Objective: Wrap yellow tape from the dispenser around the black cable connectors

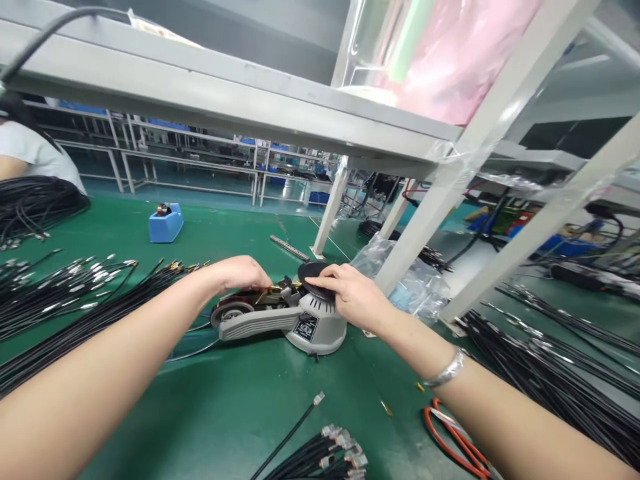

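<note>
A grey tape dispenser [317, 340] with a round base, a long side arm and a black disc on top stands on the green table. My left hand [245, 273] is over the dispenser's arm, fingers bent down and closed beside a thin yellowish strip [274, 289]; the fingertips are partly hidden. A wheel-like roll [233, 312] sits at the arm's left end. My right hand [357, 297] grips the edge of the black disc [311, 272], thumb lying across it.
Black cables [325, 453] with connectors lie in front, with more bundles left [100, 340] and right [540, 373]. Orange-handled pliers or scissors [445, 433] rest front right. Behind are a blue tape holder [167, 225], shelf posts [425, 220] and a plastic bag [415, 280]. Another person [37, 157] sits far left.
</note>
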`<state>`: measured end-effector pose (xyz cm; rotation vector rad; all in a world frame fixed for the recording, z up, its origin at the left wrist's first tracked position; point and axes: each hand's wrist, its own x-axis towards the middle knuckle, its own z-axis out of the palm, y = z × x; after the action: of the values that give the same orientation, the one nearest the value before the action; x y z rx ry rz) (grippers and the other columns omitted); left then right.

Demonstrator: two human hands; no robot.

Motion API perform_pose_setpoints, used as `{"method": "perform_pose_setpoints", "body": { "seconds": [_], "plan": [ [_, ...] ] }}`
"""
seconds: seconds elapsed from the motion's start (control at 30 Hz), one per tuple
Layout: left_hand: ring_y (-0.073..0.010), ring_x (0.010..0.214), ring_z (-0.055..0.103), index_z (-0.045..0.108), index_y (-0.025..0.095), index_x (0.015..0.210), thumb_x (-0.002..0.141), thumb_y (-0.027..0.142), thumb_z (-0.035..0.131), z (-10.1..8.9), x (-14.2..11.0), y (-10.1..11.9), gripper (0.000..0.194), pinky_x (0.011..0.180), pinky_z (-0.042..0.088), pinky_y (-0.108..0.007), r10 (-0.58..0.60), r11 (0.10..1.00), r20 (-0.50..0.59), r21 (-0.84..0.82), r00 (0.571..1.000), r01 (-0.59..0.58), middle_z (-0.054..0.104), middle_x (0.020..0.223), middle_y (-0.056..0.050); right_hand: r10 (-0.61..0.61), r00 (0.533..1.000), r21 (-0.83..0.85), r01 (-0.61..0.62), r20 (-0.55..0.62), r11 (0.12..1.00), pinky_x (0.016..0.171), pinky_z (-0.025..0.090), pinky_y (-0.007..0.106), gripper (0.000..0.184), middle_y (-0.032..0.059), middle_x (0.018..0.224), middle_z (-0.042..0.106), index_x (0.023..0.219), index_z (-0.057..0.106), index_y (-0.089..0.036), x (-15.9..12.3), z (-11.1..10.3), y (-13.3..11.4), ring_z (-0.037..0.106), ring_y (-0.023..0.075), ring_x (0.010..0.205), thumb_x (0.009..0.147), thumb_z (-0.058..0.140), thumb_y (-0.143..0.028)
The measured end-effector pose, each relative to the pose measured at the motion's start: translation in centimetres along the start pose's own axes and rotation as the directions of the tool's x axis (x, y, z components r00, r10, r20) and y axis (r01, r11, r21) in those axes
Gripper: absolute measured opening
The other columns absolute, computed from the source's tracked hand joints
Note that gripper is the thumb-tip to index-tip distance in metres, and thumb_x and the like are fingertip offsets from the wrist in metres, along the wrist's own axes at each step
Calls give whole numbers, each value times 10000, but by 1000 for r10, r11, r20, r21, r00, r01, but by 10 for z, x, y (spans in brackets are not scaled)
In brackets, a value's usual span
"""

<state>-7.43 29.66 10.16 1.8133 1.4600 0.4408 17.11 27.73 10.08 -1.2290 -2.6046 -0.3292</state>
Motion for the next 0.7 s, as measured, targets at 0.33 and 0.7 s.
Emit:
{"method": "perform_pose_setpoints", "body": {
  "seconds": [0.33, 0.7],
  "plan": [
    [-225, 992, 616, 669, 206, 1061, 681, 398, 579, -17, -51, -22, 435, 869, 435, -288, 48, 991, -179, 133, 983, -24, 688, 1105, -40, 15, 1000, 20, -14, -27, 1000, 847, 519, 372, 642, 38, 1048, 662, 1149, 654, -280, 0, 2, 0, 577, 217, 963, 692, 369, 71],
    [-223, 903, 615, 711, 244, 907, 721, 399, 559, -7, -68, -54, 286, 795, 433, -284, 152, 957, -170, 273, 974, -102, 703, 960, -22, 13, 999, 25, -12, -46, 1000, 806, 539, 376, 649, 21, 1046, 661, 1106, 669, -320, -1, 4, 1, 578, 208, 909, 688, 371, 77]
  ]
}}
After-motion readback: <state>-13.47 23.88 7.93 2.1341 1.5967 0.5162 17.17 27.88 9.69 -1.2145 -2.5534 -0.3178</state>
